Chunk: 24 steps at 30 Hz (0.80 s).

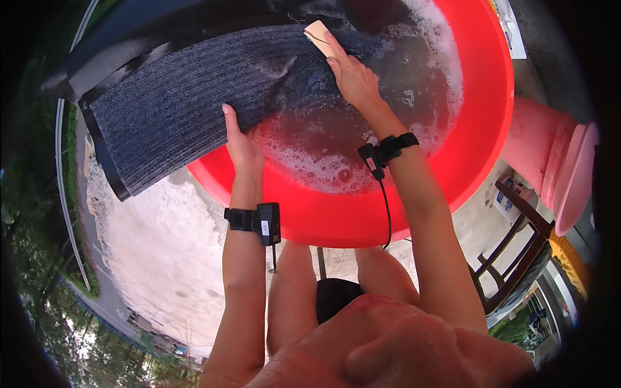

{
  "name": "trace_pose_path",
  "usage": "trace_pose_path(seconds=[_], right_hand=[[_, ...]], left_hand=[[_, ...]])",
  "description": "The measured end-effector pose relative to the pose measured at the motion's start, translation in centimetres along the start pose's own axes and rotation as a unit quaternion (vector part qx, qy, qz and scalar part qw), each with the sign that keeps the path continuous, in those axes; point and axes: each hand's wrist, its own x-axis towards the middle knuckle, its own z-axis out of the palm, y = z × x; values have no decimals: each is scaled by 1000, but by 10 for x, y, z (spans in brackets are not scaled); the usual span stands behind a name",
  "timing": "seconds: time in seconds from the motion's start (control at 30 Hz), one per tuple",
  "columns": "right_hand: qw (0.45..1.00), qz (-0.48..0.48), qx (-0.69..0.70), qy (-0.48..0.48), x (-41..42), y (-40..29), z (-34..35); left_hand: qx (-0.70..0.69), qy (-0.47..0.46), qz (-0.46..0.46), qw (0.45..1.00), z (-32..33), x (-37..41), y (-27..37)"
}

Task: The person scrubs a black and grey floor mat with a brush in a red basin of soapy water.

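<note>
A ribbed blue-grey floor mat (170, 102) with a black rubber border lies slanting over the left rim of a large red basin (310, 218). Its right part dips into cloudy, foamy water (320, 160). My left hand (245, 145) grips the mat's near edge, thumb on top and the other fingers partly hidden underneath. My right hand (356, 80) holds a cream-coloured block (318, 38) with a dark line across it, at the mat's far side above the water. Whether the block is soap or a brush back, I cannot tell.
Right of the basin lies a pink plastic bucket (533, 145). A small white tub (514, 199) and a dark wooden chair (514, 252) are nearby. Black straps with small devices circle my left wrist (252, 220) and right wrist (388, 151); a cable hangs from the right one.
</note>
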Motion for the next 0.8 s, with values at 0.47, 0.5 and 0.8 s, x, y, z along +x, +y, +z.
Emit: trace_pose_path(seconds=[0.47, 0.5, 0.8], right_hand=[[969, -29, 237, -56, -89, -44, 43], [976, -11, 195, -96, -89, -38, 36], [968, 207, -92, -110, -90, 106, -6]], left_hand=[[275, -3, 169, 946, -17, -44, 0], [288, 5, 174, 942, -17, -51, 2], [363, -37, 140, 921, -47, -24, -7]])
